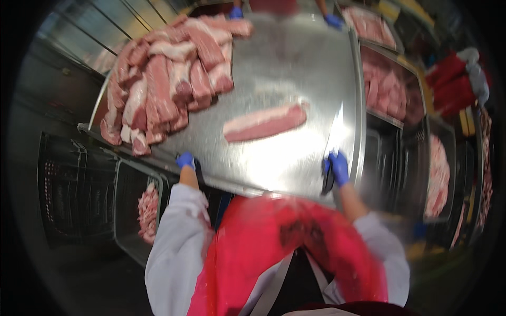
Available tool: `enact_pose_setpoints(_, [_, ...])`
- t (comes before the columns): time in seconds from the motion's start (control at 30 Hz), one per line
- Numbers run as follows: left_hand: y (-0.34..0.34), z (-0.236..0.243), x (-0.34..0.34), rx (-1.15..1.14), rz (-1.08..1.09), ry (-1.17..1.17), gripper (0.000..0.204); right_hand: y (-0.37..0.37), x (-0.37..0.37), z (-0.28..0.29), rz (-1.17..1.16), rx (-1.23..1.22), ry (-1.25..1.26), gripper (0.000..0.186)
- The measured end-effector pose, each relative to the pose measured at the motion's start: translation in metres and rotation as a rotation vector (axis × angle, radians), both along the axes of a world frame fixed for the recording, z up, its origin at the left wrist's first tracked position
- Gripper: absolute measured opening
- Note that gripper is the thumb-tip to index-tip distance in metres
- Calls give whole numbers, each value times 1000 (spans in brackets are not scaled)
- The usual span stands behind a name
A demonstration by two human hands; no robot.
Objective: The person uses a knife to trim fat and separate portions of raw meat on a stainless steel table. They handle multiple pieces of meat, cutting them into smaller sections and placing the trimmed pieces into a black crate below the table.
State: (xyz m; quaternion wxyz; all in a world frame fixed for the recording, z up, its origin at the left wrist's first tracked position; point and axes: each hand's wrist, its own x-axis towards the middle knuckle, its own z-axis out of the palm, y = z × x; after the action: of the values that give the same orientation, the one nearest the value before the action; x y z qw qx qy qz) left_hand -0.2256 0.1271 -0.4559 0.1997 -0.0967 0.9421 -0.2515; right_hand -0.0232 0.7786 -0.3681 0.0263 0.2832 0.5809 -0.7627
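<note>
In my right hand [340, 167], gloved in blue, is a knife [336, 129] with a dark handle. Its bright blade points away from me over the right side of the steel table [274, 68]. My left hand [185, 159], also gloved, is closed at the table's near edge, beside the meat pile. Something dark shows at that hand, too unclear to name. One long piece of pork loin [266, 122] lies alone on the steel between my hands, touched by neither. A large heap of similar pork pieces [161, 87] covers the table's left side.
Across the table are another person's blue-gloved hands [333, 21]. Bins of cut meat [387, 92] stand along the right. A grey tub [122, 210] with meat scraps [148, 213] and a black crate [87, 189] sit below the table at the left.
</note>
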Motion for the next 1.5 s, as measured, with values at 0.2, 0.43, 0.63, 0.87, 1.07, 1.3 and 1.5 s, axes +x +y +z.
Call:
enact_pose_setpoints(0.2, [127,84,4,544,452,1019,71,-14,-57,-8,-61,125,18,58])
enact_pose_setpoints(0.43, [230,102,-36,1215,-762,652,61,-44,-126,21,-5,213,-34,79])
enact_pose_setpoints(0.63, [272,96,-63,1181,-865,274,55,-71,-123,29,60,156,-161,80])
enact_pose_setpoints(0.87, [278,92,-76,1132,-900,190,39,-77,-130,33,19,79,-163,78])
enact_pose_setpoints(1.07, [273,87,-74,1114,-909,175,37,-124,-74,41,49,210,-165,75])
enact_pose_setpoints(1.3, [282,87,-82,1125,-905,114,36,-122,-113,57,37,229,-192,74])
enact_pose_setpoints(1.5, [285,88,-82,1159,-972,147,34,-121,-70,48,134,156,-180,77])
